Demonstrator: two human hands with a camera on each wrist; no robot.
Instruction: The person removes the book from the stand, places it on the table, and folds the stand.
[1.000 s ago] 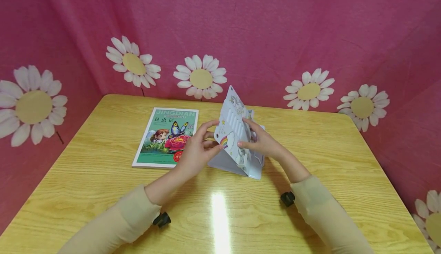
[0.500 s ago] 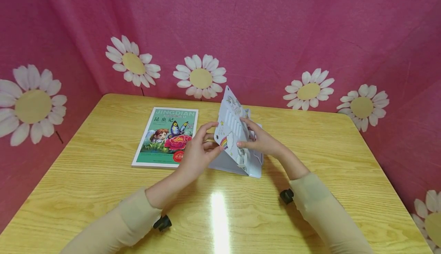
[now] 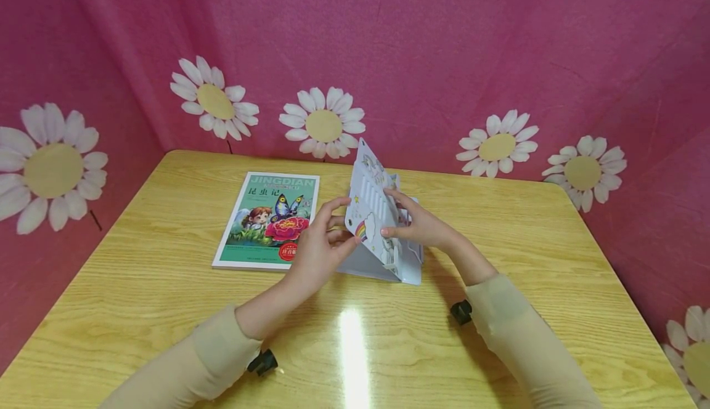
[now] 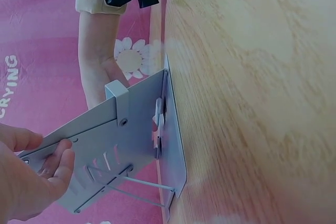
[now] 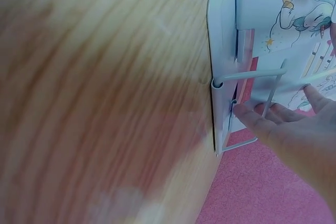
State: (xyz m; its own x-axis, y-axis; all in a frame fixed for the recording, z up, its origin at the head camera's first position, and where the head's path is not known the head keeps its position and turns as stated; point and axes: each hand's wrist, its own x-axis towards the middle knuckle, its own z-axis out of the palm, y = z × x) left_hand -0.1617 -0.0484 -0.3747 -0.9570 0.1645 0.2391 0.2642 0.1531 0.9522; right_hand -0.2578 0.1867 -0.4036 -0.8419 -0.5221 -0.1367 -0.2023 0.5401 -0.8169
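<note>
A pale metal book stand (image 3: 378,196), printed with a rainbow, a cloud and unicorns, stands propped on its flat base (image 3: 366,266). Its slotted panel leans up at an angle. My left hand (image 3: 318,246) pinches the panel's left edge between thumb and fingers; in the left wrist view that hand (image 4: 31,177) is beside the panel's grey back (image 4: 118,140), where a wire prop (image 4: 142,183) joins panel to base. My right hand (image 3: 424,227) touches the panel's front with spread, fairly straight fingers. Up close, the right hand's fingers (image 5: 254,121) lie by the wire page holder (image 5: 252,74).
A green-covered picture book (image 3: 266,221) lies flat on the wooden table (image 3: 166,286), left of the stand. Behind the table hangs a pink cloth (image 3: 416,45) with daisies. Black straps (image 3: 262,363) show at both cuffs.
The panel's upper edge has tipped slightly to the left, and the stand has shifted a little the same way. Both hands keep nearly the same positions on it.
</note>
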